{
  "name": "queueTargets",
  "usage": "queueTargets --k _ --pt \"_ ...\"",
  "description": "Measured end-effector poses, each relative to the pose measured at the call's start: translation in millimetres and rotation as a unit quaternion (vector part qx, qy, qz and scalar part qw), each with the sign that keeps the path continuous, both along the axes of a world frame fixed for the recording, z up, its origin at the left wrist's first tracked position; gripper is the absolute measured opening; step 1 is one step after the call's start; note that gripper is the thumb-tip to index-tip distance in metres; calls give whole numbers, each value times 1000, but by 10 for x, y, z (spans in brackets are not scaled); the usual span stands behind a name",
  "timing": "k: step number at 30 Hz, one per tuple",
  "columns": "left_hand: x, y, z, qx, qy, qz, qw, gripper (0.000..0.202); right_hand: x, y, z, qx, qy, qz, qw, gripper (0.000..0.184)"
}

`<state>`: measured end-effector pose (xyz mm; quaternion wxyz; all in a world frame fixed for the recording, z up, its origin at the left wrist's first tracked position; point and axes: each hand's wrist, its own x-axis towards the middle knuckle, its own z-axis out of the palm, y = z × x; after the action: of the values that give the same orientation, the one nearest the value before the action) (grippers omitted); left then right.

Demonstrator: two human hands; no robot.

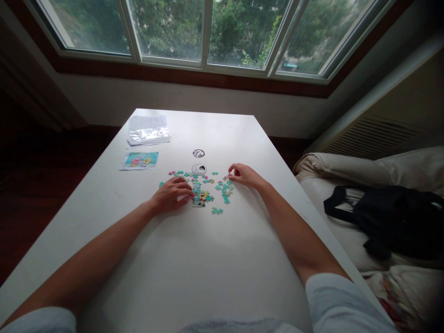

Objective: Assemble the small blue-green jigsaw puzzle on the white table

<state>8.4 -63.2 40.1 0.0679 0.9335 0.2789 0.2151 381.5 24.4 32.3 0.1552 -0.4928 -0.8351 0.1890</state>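
Several small teal jigsaw pieces [222,187] lie scattered at the middle of a white table [194,259]. A joined patch of pieces [200,198] with a yellow figure sits among them. My left hand [170,194] rests palm down just left of that patch, fingers curled, fingertips touching its edge. My right hand [244,175] lies at the right end of the scatter, fingers bent and pinched on a small piece. A printed reference picture [140,160] lies to the far left of the pieces.
A clear plastic bag [149,132] lies at the table's far left. Two small round objects [199,161] sit beyond the pieces. A black bag [391,217] lies on a light sofa [381,171] to the right. A window runs along the far wall.
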Motion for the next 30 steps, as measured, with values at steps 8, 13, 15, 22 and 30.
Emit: queueTargets --k 8,13,15,22,30 --pt "-9 10 -33 -5 1 6 1000 21 35 20 0 3 14 39 999 16" --pt "-1 8 -27 -5 -1 6 1000 21 -7 32 -41 17 -3 24 1000 12" --pt "1 11 -25 -2 -7 10 1000 21 -13 34 -54 23 -7 18 1000 11" --pt "-14 40 -42 9 -27 38 999 21 -21 37 -96 45 -25 -28 998 9" --pt "-26 49 -54 0 -35 47 998 22 -37 9 -137 84 10 -42 996 13"
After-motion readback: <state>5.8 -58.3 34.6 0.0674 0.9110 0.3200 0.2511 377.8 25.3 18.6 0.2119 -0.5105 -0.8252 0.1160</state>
